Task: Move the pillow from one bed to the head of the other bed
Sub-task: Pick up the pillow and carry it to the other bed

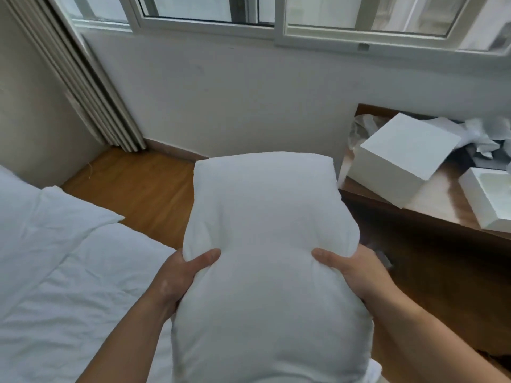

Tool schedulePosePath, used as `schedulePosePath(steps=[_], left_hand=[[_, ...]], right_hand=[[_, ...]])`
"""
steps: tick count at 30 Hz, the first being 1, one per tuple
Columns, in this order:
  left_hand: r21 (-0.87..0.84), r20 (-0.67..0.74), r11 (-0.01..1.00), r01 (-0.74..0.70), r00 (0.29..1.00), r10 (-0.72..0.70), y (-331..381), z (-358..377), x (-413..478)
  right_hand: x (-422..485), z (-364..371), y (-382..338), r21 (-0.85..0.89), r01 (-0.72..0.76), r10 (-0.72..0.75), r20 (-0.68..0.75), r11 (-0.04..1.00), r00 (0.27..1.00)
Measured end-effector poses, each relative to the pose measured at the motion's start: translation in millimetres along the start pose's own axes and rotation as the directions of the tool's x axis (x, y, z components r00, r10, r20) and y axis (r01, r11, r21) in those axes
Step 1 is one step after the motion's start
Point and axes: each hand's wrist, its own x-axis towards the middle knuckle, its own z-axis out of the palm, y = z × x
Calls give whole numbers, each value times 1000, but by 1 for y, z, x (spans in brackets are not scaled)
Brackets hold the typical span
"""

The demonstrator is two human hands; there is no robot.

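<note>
While I hold the white pillow (262, 244) up in front of me, lengthwise and pointing away, both my hands clamp its sides: my left hand (179, 275) presses in from the left with the thumb lying across the top, and my right hand (351, 268) does the same from the right, so the fabric bunches between them. It hangs in the air, its far end over the gap between the bed (55, 272) on my left and the wooden desk (431, 205) on my right. That bed is covered in rumpled white bedding, with a corner of another white cushion (66, 214) near its far edge. Past it runs a strip of warm wood floor (143, 189) up to a plain white wall (221, 100). A sliding window (210, 15) with pale frames sits above that wall, and a pleated beige curtain (77, 78) hangs at the left corner. On the desk lie a white box (406, 156), a second white box (489, 194) and crumpled paper (486, 136).
</note>
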Motion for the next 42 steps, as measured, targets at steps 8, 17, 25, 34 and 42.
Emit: schedulePosePath(steps=[8,17,25,34,42], left_hand=[[-146,-235,989,32,970,-66,76,41,83],[-239,-408,969,61,899,-157,124,26,161],[-323,-456,946,38,869,-191,160,-47,261],[-390,-521,921,-12,827,-210,207,-171,338],[-463,-602,884,-58,752,-266,234,-268,414]], right_hand=[[171,-14,-112,-103,42,-18,227,994,974],[292,34,-188,-153,37,27,399,988,916],[388,137,-254,-189,88,6,449,978,894],[463,285,-334,-186,153,-25,552,971,834],[550,428,-390,-217,193,-1,662,957,750]])
